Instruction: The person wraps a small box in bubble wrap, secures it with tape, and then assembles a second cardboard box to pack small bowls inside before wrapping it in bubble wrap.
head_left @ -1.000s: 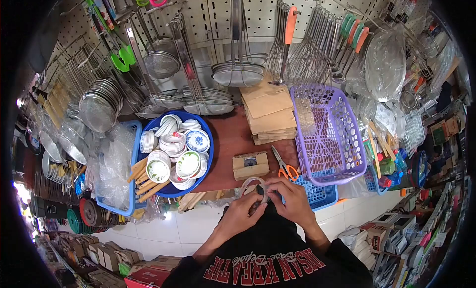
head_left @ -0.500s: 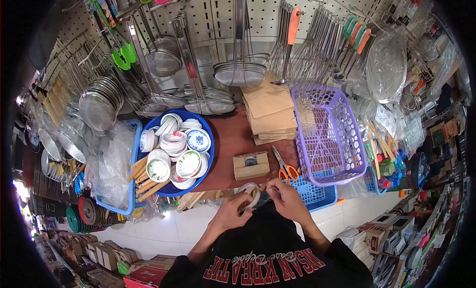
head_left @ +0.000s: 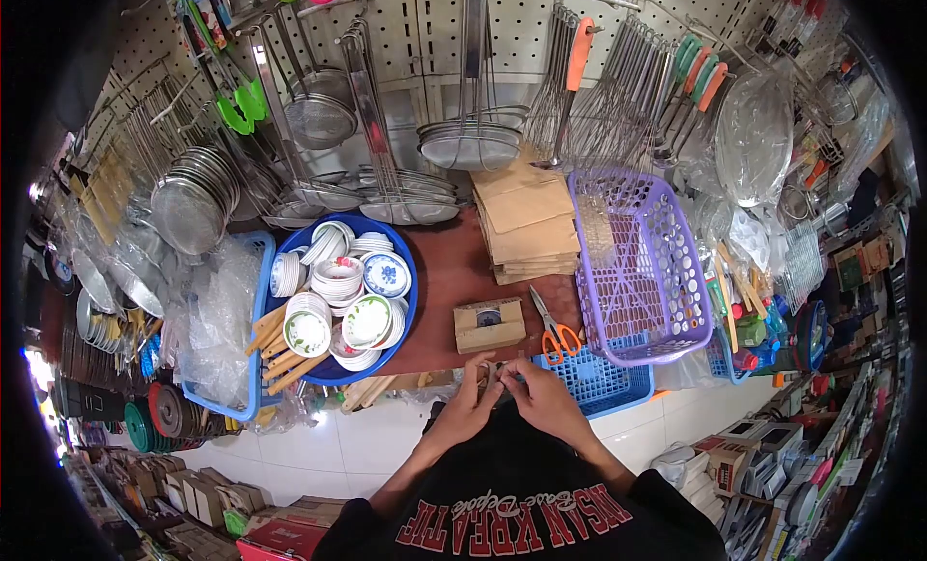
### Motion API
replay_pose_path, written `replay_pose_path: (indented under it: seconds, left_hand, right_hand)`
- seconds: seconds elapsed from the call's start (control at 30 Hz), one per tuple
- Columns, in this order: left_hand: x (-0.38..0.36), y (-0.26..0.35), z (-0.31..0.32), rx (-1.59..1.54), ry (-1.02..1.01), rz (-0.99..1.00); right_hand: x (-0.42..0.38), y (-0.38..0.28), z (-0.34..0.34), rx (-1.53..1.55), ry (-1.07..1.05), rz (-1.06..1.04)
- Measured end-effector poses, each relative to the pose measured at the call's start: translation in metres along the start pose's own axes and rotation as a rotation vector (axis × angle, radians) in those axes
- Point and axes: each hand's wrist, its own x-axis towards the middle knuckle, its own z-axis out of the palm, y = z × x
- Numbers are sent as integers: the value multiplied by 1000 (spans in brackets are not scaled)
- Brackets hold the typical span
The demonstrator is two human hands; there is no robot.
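Observation:
My left hand [head_left: 463, 413] and my right hand [head_left: 543, 397] meet in front of my chest, just off the near edge of the table. The fingers of my left hand are closed around a roll of tape [head_left: 491, 370], which is turned and mostly hidden. My right hand pinches close beside it; what is between its fingertips is too small to make out. Just beyond my hands a small open cardboard box [head_left: 490, 338] with a dark item inside lies on the brown tabletop [head_left: 436, 315]. Orange-handled scissors [head_left: 557, 334] rest to its right.
A blue basin [head_left: 409, 324] holds stacked small bowls and wooden-handled tools on the left. Brown cardboard sheets [head_left: 526, 218] are piled at the back. On the right stand a purple basket [head_left: 637, 347] and, lower, a blue basket [head_left: 618, 387]. Strainers [head_left: 470, 148] and whisks [head_left: 618, 107] hang behind.
My hands have come together, with my right hand moving left to meet my left fingers. The tape roll, plainly visible before, has turned and is now mostly covered.

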Motion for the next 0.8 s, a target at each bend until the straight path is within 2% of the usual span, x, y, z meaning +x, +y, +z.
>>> replay_pose_path:
  seconds: [0.03,0.33,0.43,0.73,0.8]
  left_hand:
    - [1,0,0,14,12,42]
    - [4,4,-5,83,7,-62]
    - [6,-7,-6,155,28,50]
    - [9,-9,-4,211,76,15]
    - [10,-12,-3,275,130,71]
  right_hand:
    - [0,0,1,10,4,-3]
    - [4,7,8,55,32,4]
    - [5,6,8,67,25,15]
    - [8,5,9,107,-5,53]
    - [8,8,10,106,-6,29]
